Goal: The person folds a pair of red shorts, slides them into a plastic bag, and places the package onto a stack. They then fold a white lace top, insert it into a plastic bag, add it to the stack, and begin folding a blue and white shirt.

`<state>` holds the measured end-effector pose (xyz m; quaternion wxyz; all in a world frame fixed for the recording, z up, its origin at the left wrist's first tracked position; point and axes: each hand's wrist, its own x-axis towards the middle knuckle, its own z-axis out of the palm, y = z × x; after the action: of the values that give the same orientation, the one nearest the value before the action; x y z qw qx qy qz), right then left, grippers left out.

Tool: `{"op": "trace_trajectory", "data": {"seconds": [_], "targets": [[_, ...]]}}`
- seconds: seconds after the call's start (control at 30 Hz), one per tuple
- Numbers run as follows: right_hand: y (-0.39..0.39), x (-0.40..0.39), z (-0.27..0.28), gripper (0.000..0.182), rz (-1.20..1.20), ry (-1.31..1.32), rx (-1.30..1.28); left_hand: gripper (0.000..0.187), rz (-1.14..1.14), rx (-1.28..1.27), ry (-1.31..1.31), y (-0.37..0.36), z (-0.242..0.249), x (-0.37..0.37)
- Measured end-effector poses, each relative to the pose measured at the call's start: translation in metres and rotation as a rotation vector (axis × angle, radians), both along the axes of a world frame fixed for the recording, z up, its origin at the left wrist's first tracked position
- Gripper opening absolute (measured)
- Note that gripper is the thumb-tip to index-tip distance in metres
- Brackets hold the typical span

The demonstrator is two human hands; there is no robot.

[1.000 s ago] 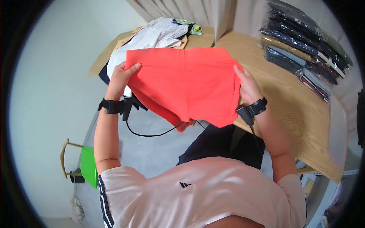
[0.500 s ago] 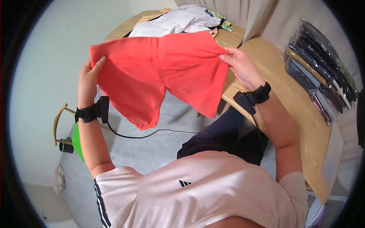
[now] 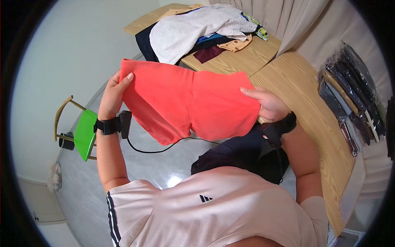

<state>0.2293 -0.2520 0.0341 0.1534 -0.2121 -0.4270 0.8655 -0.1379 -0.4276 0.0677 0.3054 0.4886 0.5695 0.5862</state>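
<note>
I hold a pair of coral-red shorts (image 3: pixel 193 103) spread out in the air in front of my chest. My left hand (image 3: pixel 113 94) grips the waistband corner on the left side. My right hand (image 3: pixel 265 103) pinches the other end of the waistband at the right, near the edge of the wooden table (image 3: pixel 300 94). The two legs of the shorts hang down toward my lap. Both wrists carry black bands, and a black cable runs from the left one.
A pile of clothes (image 3: pixel 201 29), white lace on top, lies on a second wooden table at the back. Bagged dark garments (image 3: pixel 349 90) are stacked at the table's right. A green chair (image 3: pixel 80 133) stands on the grey floor at left.
The shorts have come lower and closer to my chest, and my hands have moved nearer together. The view has shifted, so the clothes pile now shows fully.
</note>
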Motion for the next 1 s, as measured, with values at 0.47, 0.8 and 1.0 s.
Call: {"op": "trace_trajectory", "data": {"seconds": [0.47,0.8,1.0], "targets": [[0.005,-0.046,-0.03,0.028,-0.655,0.212,0.209,0.027,0.484,0.055,0.216,0.065,-0.033,0.075],[-0.042,-0.08,-0.045,0.022,-0.656,0.242,0.353,0.016,0.201,0.232,0.539,0.091,-0.062,0.192],[-0.042,-0.077,-0.043,0.022,-0.726,0.252,0.325,0.033,0.165,0.152,0.542,0.093,-0.054,0.193]]}}
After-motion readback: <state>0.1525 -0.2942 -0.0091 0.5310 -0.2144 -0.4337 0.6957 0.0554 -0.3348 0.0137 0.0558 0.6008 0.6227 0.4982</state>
